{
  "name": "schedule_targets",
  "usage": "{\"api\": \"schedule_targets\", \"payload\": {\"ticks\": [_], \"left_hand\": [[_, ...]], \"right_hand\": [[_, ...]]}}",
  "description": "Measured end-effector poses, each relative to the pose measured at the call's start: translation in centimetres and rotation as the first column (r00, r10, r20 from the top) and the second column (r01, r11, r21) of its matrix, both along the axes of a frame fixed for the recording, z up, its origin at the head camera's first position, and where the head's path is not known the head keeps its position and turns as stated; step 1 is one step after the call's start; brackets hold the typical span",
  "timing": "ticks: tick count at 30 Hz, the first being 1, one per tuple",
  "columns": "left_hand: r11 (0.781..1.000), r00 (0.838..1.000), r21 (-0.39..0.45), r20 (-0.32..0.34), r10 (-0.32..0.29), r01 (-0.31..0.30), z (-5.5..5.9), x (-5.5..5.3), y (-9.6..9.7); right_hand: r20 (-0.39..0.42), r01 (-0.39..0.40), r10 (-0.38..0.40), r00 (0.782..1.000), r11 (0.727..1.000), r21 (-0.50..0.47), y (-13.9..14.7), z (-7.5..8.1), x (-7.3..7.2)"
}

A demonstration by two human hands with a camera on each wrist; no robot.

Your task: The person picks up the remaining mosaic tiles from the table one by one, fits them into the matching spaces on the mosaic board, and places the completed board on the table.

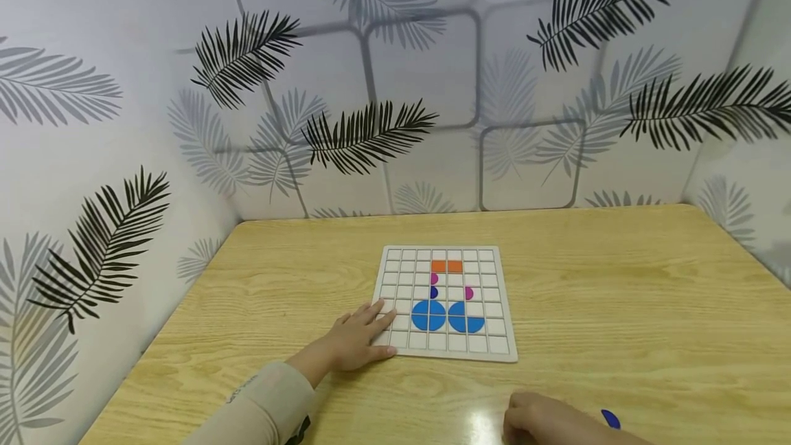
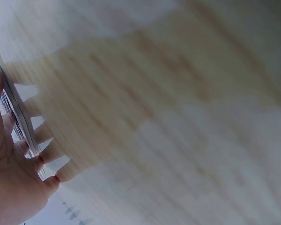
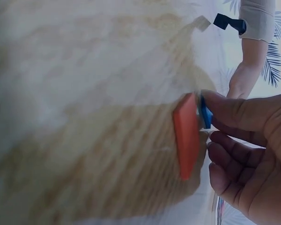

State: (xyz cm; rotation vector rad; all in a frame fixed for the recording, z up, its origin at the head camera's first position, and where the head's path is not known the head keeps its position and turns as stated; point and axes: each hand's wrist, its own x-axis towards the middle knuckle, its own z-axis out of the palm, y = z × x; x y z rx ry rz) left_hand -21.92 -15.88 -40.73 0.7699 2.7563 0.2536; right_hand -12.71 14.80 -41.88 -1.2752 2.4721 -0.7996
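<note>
A white gridded board [image 1: 402,347] lies on the table with coloured flat pieces in some of its squares. Across its left edge rests my left hand [image 1: 353,340], fingers spread; in the left wrist view that hand [image 2: 14,183] lies along the board's side. On the board are orange squares [image 1: 446,266], magenta half-rounds [image 1: 469,293], a dark blue half-round [image 1: 434,292], a full blue circle [image 1: 420,314] and a partial blue circle [image 1: 459,325]. Near the front of the table, my right hand [image 1: 537,421] pinches a small blue piece [image 3: 205,112] between thumb and fingers.
An orange piece [image 3: 187,136] lies on the table close beside the right fingertips. To the right of that forearm is a dark blue curved piece [image 1: 610,419]. Behind the wooden table [image 1: 618,280] stands a leaf-patterned wall [image 1: 426,177].
</note>
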Motion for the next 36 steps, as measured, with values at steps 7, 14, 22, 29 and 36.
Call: {"api": "schedule_targets", "payload": {"ticks": [7,14,22,29,36], "left_hand": [[1.000,1.000,-0.003,-0.003,-0.001,0.001,0.0,0.0,0.1],[1.000,1.000,-0.012,0.000,-0.003,0.003,-0.1,0.0,0.0],[1.000,1.000,-0.007,0.005,0.001,-0.001,-0.2,0.1,0.0],[1.000,1.000,-0.011,0.003,0.004,-0.004,-0.2,0.1,0.0],[1.000,1.000,-0.007,-0.004,0.003,-0.003,-0.5,-0.2,-0.1]], "right_hand": [[-0.091,-0.046,0.042,0.995,0.998,-0.036,0.1,-0.2,-0.1],[0.248,0.051,-0.023,0.969,0.993,-0.110,-0.1,0.2,0.6],[0.442,0.099,0.017,0.897,0.966,-0.237,0.1,-0.2,0.7],[0.423,0.120,0.001,0.906,0.958,-0.259,0.4,0.3,0.1],[0.307,0.184,-0.089,0.948,0.937,-0.296,0.5,1.1,-0.2]]}}
